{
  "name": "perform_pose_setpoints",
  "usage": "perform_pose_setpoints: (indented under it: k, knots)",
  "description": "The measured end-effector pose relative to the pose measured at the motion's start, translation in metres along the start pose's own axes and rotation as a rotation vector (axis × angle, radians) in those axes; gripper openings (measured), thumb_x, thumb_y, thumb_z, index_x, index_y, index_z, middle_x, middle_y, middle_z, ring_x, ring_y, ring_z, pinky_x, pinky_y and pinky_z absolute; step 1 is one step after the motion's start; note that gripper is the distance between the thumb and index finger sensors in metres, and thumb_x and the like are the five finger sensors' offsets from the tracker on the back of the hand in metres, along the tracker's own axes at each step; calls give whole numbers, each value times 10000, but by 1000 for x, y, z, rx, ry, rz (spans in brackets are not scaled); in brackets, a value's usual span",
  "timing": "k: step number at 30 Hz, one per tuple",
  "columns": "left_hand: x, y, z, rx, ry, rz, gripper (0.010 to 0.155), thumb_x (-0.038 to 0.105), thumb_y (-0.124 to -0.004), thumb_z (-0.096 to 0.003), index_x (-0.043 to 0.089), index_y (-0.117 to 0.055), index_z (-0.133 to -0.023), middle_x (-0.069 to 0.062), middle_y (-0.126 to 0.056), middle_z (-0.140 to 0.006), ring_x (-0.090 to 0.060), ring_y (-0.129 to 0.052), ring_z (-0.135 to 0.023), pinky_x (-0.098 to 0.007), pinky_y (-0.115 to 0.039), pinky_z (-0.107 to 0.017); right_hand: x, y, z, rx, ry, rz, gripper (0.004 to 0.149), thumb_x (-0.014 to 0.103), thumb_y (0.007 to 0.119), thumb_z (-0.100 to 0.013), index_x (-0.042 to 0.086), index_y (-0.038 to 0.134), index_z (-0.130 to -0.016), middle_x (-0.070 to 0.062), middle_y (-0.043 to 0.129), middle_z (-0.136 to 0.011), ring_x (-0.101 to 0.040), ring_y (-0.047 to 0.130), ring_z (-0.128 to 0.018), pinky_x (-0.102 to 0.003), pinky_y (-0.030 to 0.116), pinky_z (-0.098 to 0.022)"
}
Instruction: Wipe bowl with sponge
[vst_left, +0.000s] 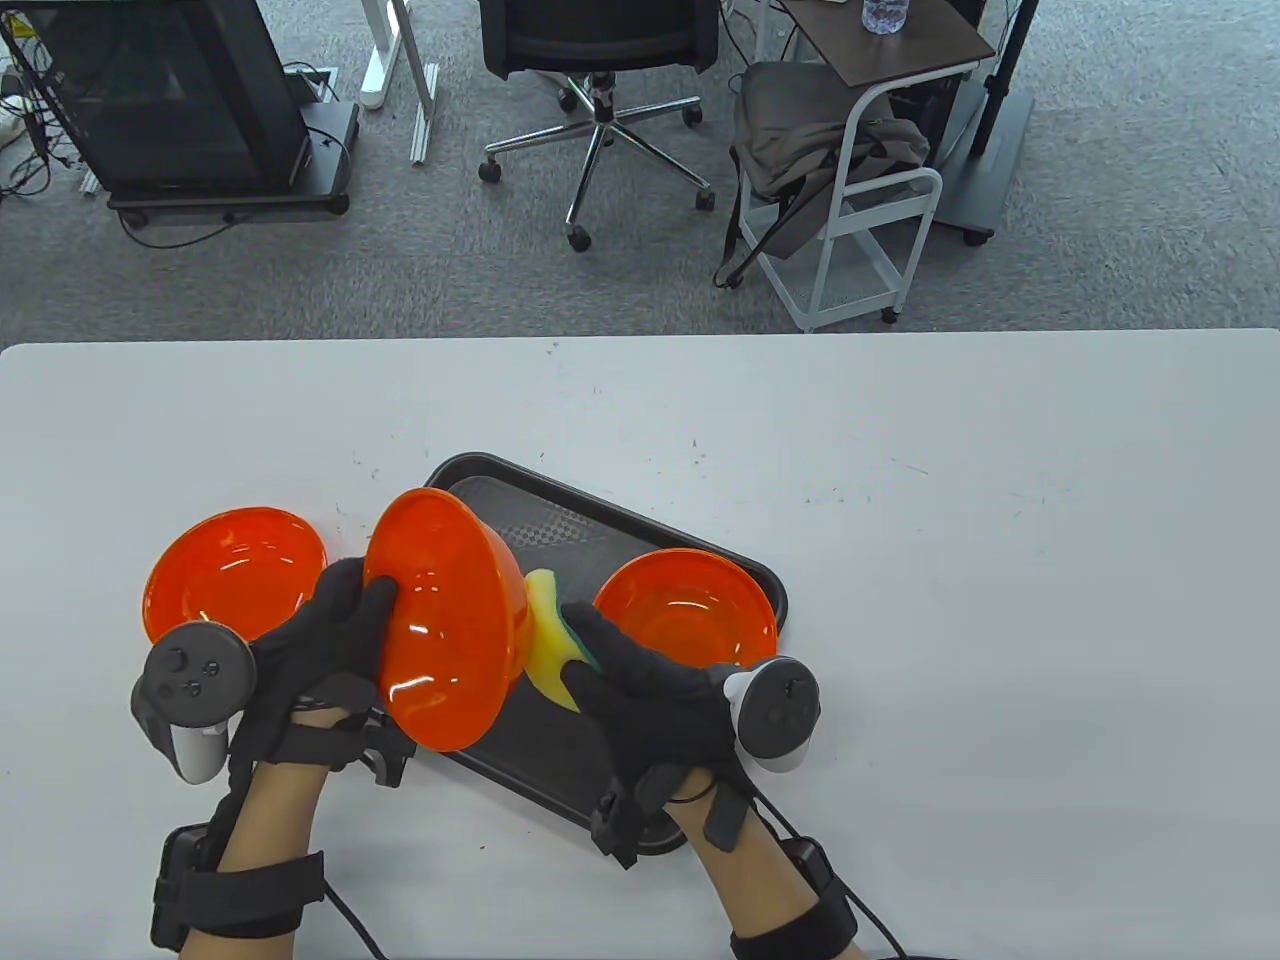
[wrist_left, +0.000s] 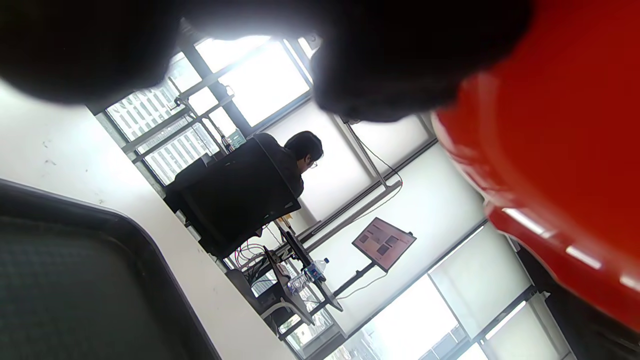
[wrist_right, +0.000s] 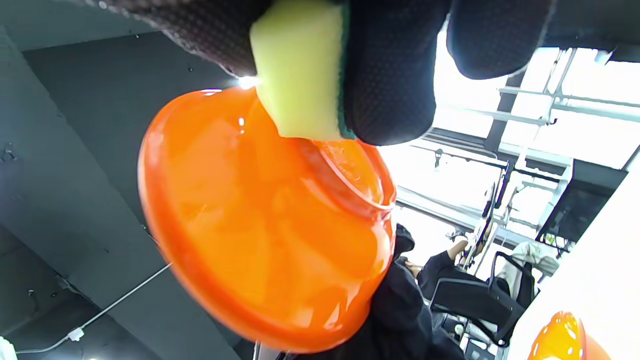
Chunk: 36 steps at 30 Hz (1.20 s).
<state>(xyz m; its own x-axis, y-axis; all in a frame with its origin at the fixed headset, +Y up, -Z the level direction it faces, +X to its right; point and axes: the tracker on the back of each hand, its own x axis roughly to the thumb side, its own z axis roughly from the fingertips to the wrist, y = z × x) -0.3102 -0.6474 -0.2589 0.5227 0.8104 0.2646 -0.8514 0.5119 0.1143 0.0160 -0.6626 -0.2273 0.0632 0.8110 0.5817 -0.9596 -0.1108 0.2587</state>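
My left hand (vst_left: 335, 625) grips an orange bowl (vst_left: 445, 615) by its rim and holds it on its side above the black tray (vst_left: 560, 530), its mouth toward my left hand. My right hand (vst_left: 640, 680) holds a yellow sponge with a green back (vst_left: 550, 640) and presses it against the bowl's outer base. The right wrist view shows the sponge (wrist_right: 300, 70) touching the foot ring of the bowl (wrist_right: 260, 220). In the left wrist view the bowl (wrist_left: 550, 140) fills the right side under my dark fingers (wrist_left: 400, 60).
A second orange bowl (vst_left: 235, 575) stands on the white table (vst_left: 1000, 560) to the left of the tray. A third orange bowl (vst_left: 690, 610) sits upright in the tray's right end. Beyond the table's far edge are an office chair (vst_left: 600, 60) and a white cart (vst_left: 860, 190).
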Motion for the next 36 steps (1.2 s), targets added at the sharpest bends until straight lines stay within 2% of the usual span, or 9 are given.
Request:
perform_pose_setpoints:
  k: [6,11,14,20,26,31,36]
  knots:
    - [6,-23,0,-167,-5,125,544,503,-780,-511,82,-799,-854,45,-995,-293,-83,-916,10,-356,-909,-137,0,-1,0,-17,5,-1,491,330,718,-608,121,539,-1015,-226,796,-950,-382,912,-750,-650,677,-576]
    - [9,-29,2,-194,-10,151,545,507,-771,-516,81,-790,-855,51,-994,-296,-77,-917,10,-352,-911,-135,-2,3,1,13,21,7,493,325,718,-607,116,535,-1014,-233,787,-955,-385,910,-753,-650,676,-577]
    - [10,-30,2,-183,-5,169,543,508,-770,-516,83,-787,-853,55,-992,-296,-75,-916,10,-350,-911,-135,-3,6,0,43,31,19,492,322,722,-604,105,544,-1008,-242,794,-943,-382,916,-747,-649,680,-575]
    - [12,-23,4,-76,-16,157,539,511,-775,-513,86,-786,-846,64,-988,-289,-71,-912,16,-346,-911,-130,-6,10,-1,122,60,1,491,317,730,-597,81,562,-994,-246,820,-916,-376,937,-722,-649,686,-570]
    - [2,-14,2,-53,20,167,539,510,-781,-512,87,-788,-847,62,-988,-288,-73,-912,14,-347,-910,-133,-5,13,-3,181,65,-42,490,317,736,-595,82,573,-992,-247,829,-907,-374,942,-715,-653,685,-571]
    - [-1,-15,1,-68,41,180,540,509,-779,-512,87,-790,-848,59,-990,-288,-74,-912,14,-348,-910,-132,-3,9,-4,151,55,-109,488,323,740,-595,91,578,-993,-241,835,-905,-368,945,-713,-651,685,-573]
    - [1,-22,0,-115,11,179,538,507,-779,-514,87,-788,-851,59,-990,-292,-73,-913,13,-348,-911,-135,-3,3,-2,50,47,-110,490,326,734,-599,99,567,-999,-234,830,-915,-365,941,-721,-647,686,-574]
